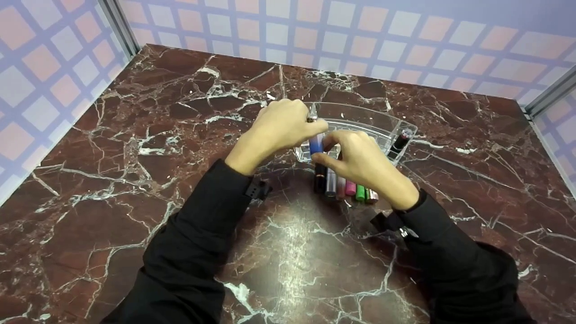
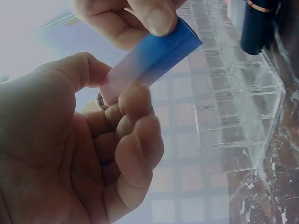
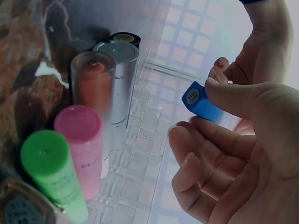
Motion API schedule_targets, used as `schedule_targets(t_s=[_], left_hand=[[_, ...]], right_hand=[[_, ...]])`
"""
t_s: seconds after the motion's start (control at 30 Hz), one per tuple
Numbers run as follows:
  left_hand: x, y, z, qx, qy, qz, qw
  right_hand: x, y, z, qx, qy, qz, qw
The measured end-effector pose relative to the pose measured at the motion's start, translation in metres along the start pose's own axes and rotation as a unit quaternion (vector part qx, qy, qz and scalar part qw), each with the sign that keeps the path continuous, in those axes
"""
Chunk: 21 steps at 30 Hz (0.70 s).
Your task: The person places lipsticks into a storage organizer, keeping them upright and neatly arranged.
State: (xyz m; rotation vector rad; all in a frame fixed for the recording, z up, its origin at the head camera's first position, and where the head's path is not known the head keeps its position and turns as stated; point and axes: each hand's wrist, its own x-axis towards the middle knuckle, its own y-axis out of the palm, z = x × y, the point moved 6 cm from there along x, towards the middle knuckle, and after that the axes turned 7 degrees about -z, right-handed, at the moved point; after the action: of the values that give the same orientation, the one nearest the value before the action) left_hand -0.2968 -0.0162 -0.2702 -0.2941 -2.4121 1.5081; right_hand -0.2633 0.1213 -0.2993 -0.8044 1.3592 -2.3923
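Red-brown marble table (image 1: 135, 189) w/ clear acrylic organizer (image 1: 360, 121) and row of lipstick tubes (image 1: 346, 186) lying on it.

From my remote seat I see a dark red marble table (image 1: 135, 148) with white veins, walled in by panels (image 1: 54, 63) printed with a pink and pale grid. Just beyond the grips stands a clear acrylic organiser (image 1: 360, 121) with small compartments, and a dark tube (image 1: 400, 140) leans at its end on the right grip's side. Just beneath the right grip lies a row of tubes side by side: black (image 1: 320, 177), silver (image 1: 331, 181), reddish-brown (image 1: 340, 186), pink (image 1: 350, 187) and green (image 1: 360, 192).
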Motion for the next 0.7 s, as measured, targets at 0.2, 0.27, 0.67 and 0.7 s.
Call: schedule_targets(t_s=[0.2,0.27,0.67,0.7], left_hand=[[-0.002,-0.009,0.000,-0.013,0.026,-0.017,0.9994],[-0.002,-0.012,0.001,-0.017,0.026,-0.021,0.9993],[-0.001,-0.017,-0.003,-0.039,0.046,-0.009,0.9981],[-0.002,-0.018,-0.003,-0.044,0.050,-0.010,0.9977]], right_hand=[[0.008,-0.003,-0.002,0.027,0.012,-0.032,0.999],[0.011,-0.005,-0.002,0.032,0.014,-0.047,0.998],[0.025,-0.004,-0.003,0.048,0.041,-0.059,0.996],[0.027,-0.004,-0.003,0.050,0.043,-0.058,0.996]])
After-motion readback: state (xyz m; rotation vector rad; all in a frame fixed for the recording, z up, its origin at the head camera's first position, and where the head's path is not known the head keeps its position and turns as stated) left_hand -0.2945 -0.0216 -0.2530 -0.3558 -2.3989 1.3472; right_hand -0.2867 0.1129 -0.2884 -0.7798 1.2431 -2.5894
